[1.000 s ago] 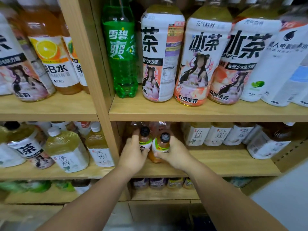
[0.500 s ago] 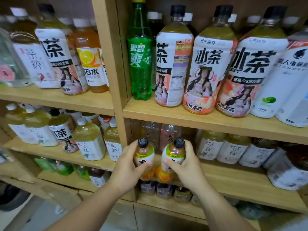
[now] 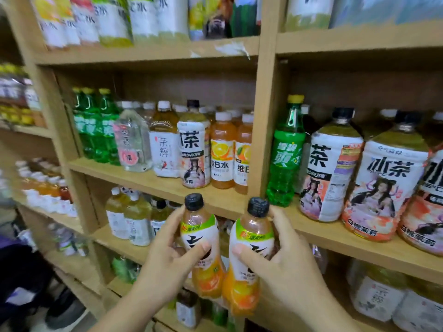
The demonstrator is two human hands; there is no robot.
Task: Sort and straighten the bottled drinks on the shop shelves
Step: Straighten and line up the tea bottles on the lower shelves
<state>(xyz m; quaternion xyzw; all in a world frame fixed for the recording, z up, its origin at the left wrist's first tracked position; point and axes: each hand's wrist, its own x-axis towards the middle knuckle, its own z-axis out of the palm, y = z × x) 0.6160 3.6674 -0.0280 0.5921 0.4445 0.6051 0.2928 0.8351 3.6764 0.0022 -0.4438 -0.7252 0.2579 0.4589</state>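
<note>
We have one small orange drink in each hand, both held clear of the shelves in front of the wooden upright [image 3: 262, 130] that divides the bays. Our left hand [image 3: 165, 259] curls round the back of the left small bottle [image 3: 202, 238] with the thumb pressed across its white label. Our right hand [image 3: 287, 271] grips the right small bottle [image 3: 251, 248] the same way. Both bottles are upright, black caps on top and labels turned toward us. They are just beside each other, perhaps touching low down. Holding them as a pair seems sensible to us: they look like the same product, so they can go to one spot together, faces out.

The bays hold mixed stock. On the middle shelf [image 3: 143, 178], left of the upright, green soda bottles [image 3: 96, 130] stand at the far left. Next come a clear square bottle [image 3: 131, 142], some teas, and two orange vitamin drinks [image 3: 223, 152] beside the upright. In the right bay a lone green soda bottle [image 3: 285, 154] stands next to big tea bottles [image 3: 333, 168], and it looks out of place to us. The top shelf is blurred, so we can only make out labelled bottles there. We judge the pair has no home yet; the next move calls for finding their row.
</note>
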